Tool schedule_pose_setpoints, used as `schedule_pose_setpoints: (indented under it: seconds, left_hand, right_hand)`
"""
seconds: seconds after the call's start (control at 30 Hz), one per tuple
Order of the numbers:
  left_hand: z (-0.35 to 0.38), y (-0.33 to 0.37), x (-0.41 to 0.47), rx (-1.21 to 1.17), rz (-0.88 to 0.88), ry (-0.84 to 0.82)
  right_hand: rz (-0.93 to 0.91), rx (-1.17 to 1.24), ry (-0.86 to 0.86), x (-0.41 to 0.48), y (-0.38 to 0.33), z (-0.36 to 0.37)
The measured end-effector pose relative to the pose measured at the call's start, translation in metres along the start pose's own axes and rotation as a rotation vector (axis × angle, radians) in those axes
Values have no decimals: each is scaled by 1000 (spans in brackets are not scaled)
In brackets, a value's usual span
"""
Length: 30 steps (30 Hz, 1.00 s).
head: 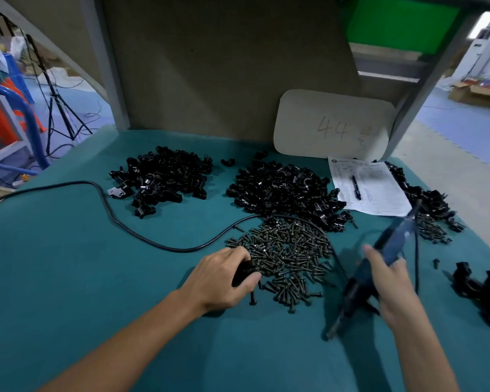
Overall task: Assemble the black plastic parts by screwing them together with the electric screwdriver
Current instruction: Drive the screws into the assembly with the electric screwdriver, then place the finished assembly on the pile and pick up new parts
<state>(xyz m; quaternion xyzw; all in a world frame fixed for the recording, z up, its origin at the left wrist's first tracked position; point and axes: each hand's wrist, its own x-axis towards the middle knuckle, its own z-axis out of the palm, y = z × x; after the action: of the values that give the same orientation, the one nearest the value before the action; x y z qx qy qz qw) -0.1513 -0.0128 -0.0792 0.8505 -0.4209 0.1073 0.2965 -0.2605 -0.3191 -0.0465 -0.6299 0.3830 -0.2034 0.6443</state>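
The only writing I can make out is a pencilled "44" on the beige rounded card leaning against the brown backboard, with some scrawl beside it that I cannot read. In front of the card lies a printed sheet with a black pen on it; its print is too small to read.

The bench is covered with a teal mat. A left pile of black plastic parts and a middle pile of black plastic parts sit toward the back. A right pile runs along the sheet's far edge. A heap of dark screws lies just in front of the middle pile. A few joined black pieces sit near the right edge. A black cable snakes across the mat from the left.

The left hand rests at the near-left edge of the screw heap, fingers curled and thumb pressed onto a black plastic part. The right hand is wrapped round the blue electric screwdriver, which is blurred and slants with its bit down toward the mat, right of the screws.

Beyond the bench, on the left, a tripod stands on a blue floor beside an orange stool. Cardboard boxes sit far right, and a green panel hangs overhead.
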Motion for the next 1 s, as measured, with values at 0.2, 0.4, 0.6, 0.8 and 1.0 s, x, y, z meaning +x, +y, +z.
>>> schedule_pose_setpoints:
  seconds: [0.2, 0.4, 0.6, 0.8, 1.0]
  left_hand:
    - [2, 1, -1, 1, -23, -31]
    - [3, 14, 3, 26, 116, 43]
    - [7, 41, 27, -7, 317, 199]
    - [30, 33, 38, -26, 316, 166]
    - [18, 8, 30, -34, 79, 105]
  right_hand:
    - [-174, -599, 156, -17, 25, 6]
    - [-541, -729, 85, -58, 5, 29]
    - [-651, -641, -592, -92, -17, 57]
    - [-657, -622, -478, -90, -10, 34]
    - [-567, -656, -68, -37, -12, -51]
